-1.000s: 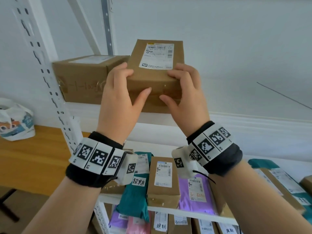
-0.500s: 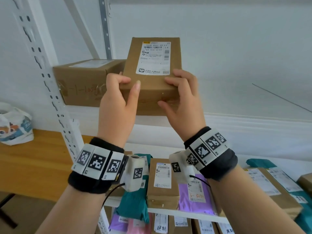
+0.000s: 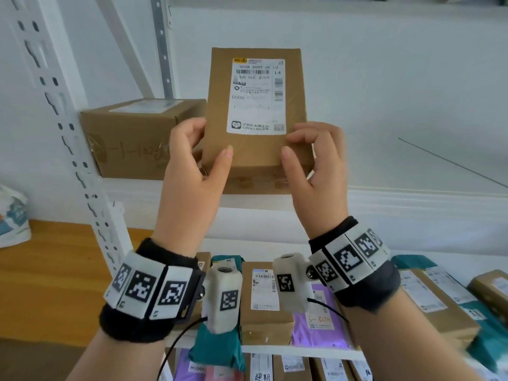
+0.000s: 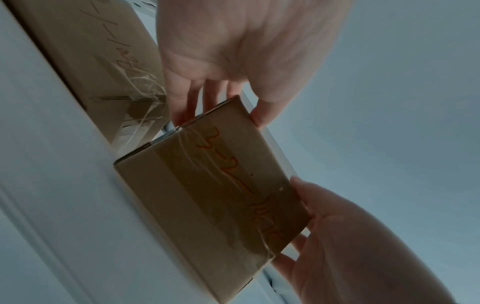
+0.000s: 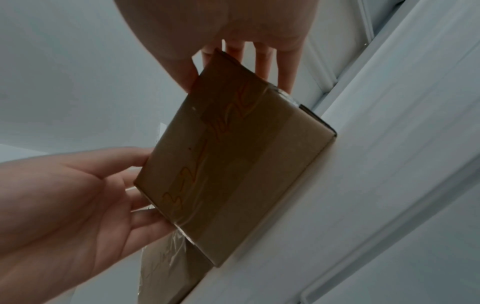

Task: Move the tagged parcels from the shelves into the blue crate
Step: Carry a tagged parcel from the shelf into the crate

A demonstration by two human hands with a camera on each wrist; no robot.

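A brown cardboard parcel [image 3: 255,149] with a white shipping label stands tipped up at the front edge of the upper shelf [image 3: 412,204], label facing me. My left hand [image 3: 198,160] grips its lower left corner, thumb on the front and fingers behind. My right hand [image 3: 310,160] grips the lower right corner the same way. From the wrists I see the parcel's taped underside [image 4: 221,195] [image 5: 233,164] with orange handwriting, held between the left hand [image 4: 233,61] [image 5: 64,195] and the right hand [image 4: 350,236] [image 5: 233,30]. The blue crate is not in view.
A second brown box [image 3: 137,136] sits on the upper shelf just left of the held parcel. The shelf below holds several parcels: a brown box [image 3: 264,292], teal bag [image 3: 217,350], purple bag [image 3: 319,325]. A perforated white upright [image 3: 68,133] stands left, beside a wooden table [image 3: 41,284].
The parcel has been tipped up from lying flat to nearly upright, its label now facing me. Both hands slid from its top edge down to its lower corners.
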